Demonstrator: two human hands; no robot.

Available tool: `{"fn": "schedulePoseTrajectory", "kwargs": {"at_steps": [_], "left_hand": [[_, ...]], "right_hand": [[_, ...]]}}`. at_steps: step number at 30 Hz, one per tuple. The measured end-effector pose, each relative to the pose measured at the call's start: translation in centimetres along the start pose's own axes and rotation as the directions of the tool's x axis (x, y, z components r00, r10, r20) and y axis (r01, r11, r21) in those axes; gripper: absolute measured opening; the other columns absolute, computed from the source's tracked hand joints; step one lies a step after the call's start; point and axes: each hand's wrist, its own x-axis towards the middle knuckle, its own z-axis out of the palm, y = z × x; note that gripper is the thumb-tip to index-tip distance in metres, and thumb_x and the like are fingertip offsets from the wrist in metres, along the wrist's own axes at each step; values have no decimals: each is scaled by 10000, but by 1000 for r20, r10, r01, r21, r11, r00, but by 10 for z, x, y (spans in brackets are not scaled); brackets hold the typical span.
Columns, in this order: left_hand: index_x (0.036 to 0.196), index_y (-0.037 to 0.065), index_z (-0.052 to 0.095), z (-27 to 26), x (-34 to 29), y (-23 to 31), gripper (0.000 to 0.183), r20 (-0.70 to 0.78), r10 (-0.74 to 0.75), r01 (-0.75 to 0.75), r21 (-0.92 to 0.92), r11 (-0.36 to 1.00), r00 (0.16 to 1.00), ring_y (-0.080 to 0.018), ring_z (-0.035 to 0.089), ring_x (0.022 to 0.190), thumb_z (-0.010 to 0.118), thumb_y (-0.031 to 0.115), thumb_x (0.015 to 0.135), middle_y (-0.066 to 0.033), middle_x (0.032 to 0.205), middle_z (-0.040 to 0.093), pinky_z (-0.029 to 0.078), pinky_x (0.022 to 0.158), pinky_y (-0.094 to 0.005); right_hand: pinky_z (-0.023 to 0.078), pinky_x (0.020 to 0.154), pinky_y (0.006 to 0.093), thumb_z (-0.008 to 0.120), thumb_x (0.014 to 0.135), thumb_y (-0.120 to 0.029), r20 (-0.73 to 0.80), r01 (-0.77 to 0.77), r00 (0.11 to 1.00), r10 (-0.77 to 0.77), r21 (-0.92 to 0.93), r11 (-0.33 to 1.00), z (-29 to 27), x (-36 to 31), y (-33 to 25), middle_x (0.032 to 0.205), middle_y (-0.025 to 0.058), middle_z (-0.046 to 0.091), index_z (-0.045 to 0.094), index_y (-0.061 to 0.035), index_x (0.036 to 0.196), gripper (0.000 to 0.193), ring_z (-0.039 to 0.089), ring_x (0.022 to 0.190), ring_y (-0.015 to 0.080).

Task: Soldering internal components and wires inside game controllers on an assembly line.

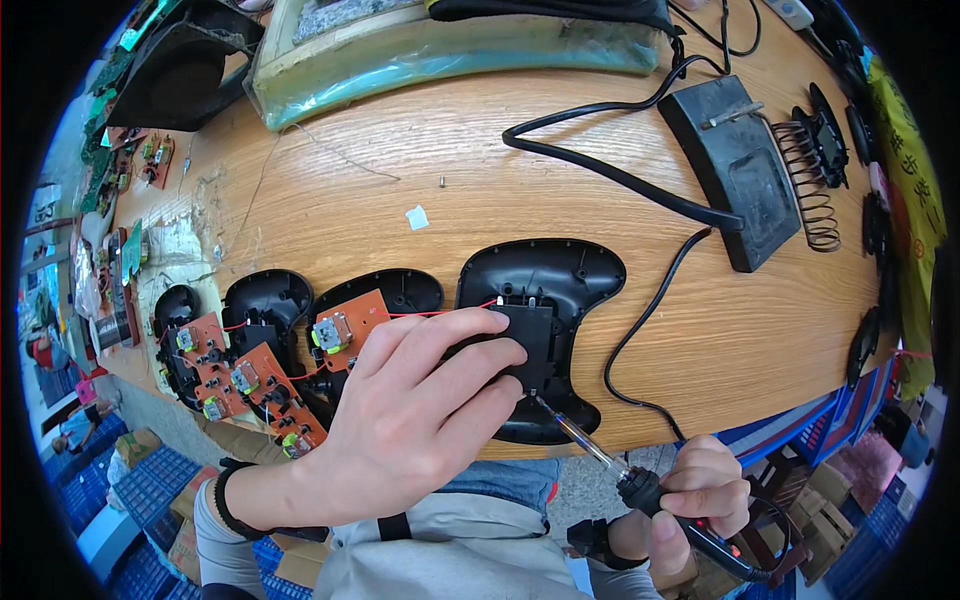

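A black game controller shell (590,275) lies inside up at the table's front edge. My left hand (420,405) reaches across it, fingers curled and pressed on the black rectangular box (533,335) in its middle. Small metal tabs stick out at the box's ends, and a red wire (412,316) runs toward an orange circuit board (350,328) on the left. In my right hand (705,490) is a soldering iron (640,488), gripped by its black handle with a small red light. Its tip rests at or very near the box's near tab. My left thumb is hidden.
More controller shells (268,292) with orange boards sit in a row to the left. A black soldering stand (740,170) with a coil spring (808,190) stands at the back right. Black cable (600,165) loops across the table. A plastic-wrapped block (450,65) lies at the back.
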Motion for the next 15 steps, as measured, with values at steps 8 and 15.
{"fn": "schedulePoseTrajectory", "kwargs": {"at_steps": [8,15], "left_hand": [[764,66,640,0,0,0,141,-11,-2,2,-1,1000,1000,-234,567,993,621,47,626,-32,934,628,392,796,-329],[761,62,641,-1,0,0,130,6,-9,9,-2,1000,1000,-234,561,1001,620,42,634,-33,938,627,388,794,-331]], "right_hand": [[230,414,259,616,680,-219,8,-1,1000,1,11,1000,1,-2,3,445,13,373,444,-66,683,230,304,348,95],[262,415,272,623,645,-187,40,63,997,-63,10,998,1,1,6,469,30,426,466,-61,683,205,346,367,119]]}}
